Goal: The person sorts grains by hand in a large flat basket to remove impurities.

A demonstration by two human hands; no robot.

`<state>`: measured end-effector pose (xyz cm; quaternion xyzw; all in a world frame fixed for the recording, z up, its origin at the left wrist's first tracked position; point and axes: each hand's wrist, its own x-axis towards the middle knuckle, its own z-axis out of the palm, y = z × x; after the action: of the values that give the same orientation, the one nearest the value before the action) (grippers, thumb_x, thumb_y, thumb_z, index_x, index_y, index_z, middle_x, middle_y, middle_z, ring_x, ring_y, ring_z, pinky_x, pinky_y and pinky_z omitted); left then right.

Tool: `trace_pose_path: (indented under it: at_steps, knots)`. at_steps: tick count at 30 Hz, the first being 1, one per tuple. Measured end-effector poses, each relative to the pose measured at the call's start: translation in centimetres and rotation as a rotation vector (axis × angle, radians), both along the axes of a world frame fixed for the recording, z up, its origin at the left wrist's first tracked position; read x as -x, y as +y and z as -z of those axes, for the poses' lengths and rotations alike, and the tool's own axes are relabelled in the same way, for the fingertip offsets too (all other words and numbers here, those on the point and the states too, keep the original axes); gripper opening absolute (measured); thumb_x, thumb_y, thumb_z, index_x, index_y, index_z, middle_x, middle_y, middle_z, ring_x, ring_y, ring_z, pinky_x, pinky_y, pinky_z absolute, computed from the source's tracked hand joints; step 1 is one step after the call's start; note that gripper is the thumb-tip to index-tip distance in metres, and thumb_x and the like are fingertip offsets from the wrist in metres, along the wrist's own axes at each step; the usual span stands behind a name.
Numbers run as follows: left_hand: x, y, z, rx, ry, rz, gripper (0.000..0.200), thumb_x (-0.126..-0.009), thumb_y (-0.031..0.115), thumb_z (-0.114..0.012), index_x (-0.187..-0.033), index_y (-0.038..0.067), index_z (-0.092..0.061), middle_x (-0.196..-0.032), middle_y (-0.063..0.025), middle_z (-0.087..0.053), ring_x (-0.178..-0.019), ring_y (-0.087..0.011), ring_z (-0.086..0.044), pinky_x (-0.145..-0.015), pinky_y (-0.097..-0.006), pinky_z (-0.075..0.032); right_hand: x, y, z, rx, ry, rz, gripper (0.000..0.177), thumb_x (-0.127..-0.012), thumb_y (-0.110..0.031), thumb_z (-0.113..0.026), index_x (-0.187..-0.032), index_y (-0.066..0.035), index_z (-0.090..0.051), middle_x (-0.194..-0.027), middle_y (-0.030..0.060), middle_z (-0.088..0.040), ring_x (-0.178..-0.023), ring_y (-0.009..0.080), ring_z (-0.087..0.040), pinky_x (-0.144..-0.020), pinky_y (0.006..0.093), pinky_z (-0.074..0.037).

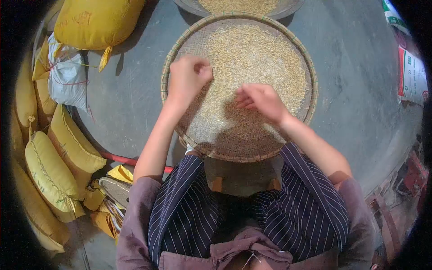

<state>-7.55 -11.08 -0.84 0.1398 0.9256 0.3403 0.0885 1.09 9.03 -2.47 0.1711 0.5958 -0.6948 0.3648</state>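
Note:
A round woven bamboo tray (315, 96) sits in front of my knees, with a layer of pale, unhusked grain (256, 54) spread over it, thickest toward the far and right parts. Over the tray's left side is my left hand (189, 76), its fingers curled in toward the thumb; whatever they may hold is too small to see. My right hand (262, 100) hovers above the middle of the grain, fingers loosely bent and a little apart, with nothing visible in them. Both hands cast shadows on the grain and are slightly blurred.
Beyond the tray stands a metal basin (288, 8) of similar grain. A large yellow sack (96, 22) lies at the upper left, near a white tied bag (67, 81) and several stuffed yellow sacks (51, 171). Printed bags (413, 76) lie at the right edge.

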Motion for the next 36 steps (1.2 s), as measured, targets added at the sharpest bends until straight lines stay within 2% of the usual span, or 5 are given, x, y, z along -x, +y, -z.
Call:
trace_pose_path:
  at_steps: [3,9,16,22,36]
  knots:
    - [-3.6,1.9,-3.8,-0.093,-0.189,0.080,0.011,-0.071,0.005,-0.071,-0.081,0.001,-0.069,-0.072,-0.0089,-0.067,-0.065,-0.0135,-0.064,-0.059,-0.0260,-0.051,-0.5,-1.1,-0.5,0.412,-0.374,0.287,0.037,-0.098,-0.034,-0.038,-0.110,-0.005,-0.058,-0.091,0.0076,-0.062,-0.088,0.0170,-0.062,-0.073,0.0328,-0.051]
    - [-8.9,2.8,-3.2,-0.214,-0.300,0.329,0.021,-0.069,0.002,-0.070,-0.089,0.002,-0.067,-0.085,-0.0167,-0.064,-0.076,-0.0324,-0.064,-0.066,-0.0352,-0.052,-2.4,-3.2,-1.3,0.428,-0.465,0.198,0.032,-0.098,-0.031,-0.036,-0.100,-0.006,-0.056,-0.089,0.0063,-0.061,-0.079,0.0171,-0.061,-0.070,0.0317,-0.052]
    - [-6.7,2.0,-5.2,-0.002,-0.440,0.192,0.013,-0.072,0.001,-0.068,-0.085,0.002,-0.067,-0.079,-0.0139,-0.065,-0.075,-0.0288,-0.064,-0.067,-0.0342,-0.052,-2.5,-2.3,1.0,0.405,-0.450,0.149,0.033,-0.097,-0.030,-0.039,-0.097,-0.002,-0.057,-0.085,0.0116,-0.063,-0.073,0.0188,-0.062,-0.068,0.0310,-0.053]
    - [-3.0,-0.5,-2.0,0.030,0.104,0.021,0.026,-0.070,-0.002,-0.065,-0.096,0.001,-0.064,-0.094,-0.0182,-0.061,-0.086,-0.0323,-0.061,-0.074,-0.0377,-0.049,-1.7,-2.2,0.1,0.406,-0.374,0.176,0.044,-0.099,-0.035,-0.038,-0.088,0.001,-0.060,-0.080,0.0106,-0.061,-0.072,0.0177,-0.060,-0.071,0.0295,-0.051]
    - [-0.9,-0.7,1.3,0.033,0.010,0.051,0.015,-0.072,0.001,-0.069,-0.087,0.001,-0.068,-0.084,-0.0105,-0.064,-0.069,-0.0197,-0.065,-0.065,-0.0284,-0.054,-1.4,-1.6,0.3,0.347,-0.357,0.211,0.041,-0.096,-0.036,-0.042,-0.089,0.000,-0.061,-0.081,0.0105,-0.063,-0.071,0.0163,-0.060,-0.069,0.0293,-0.050]
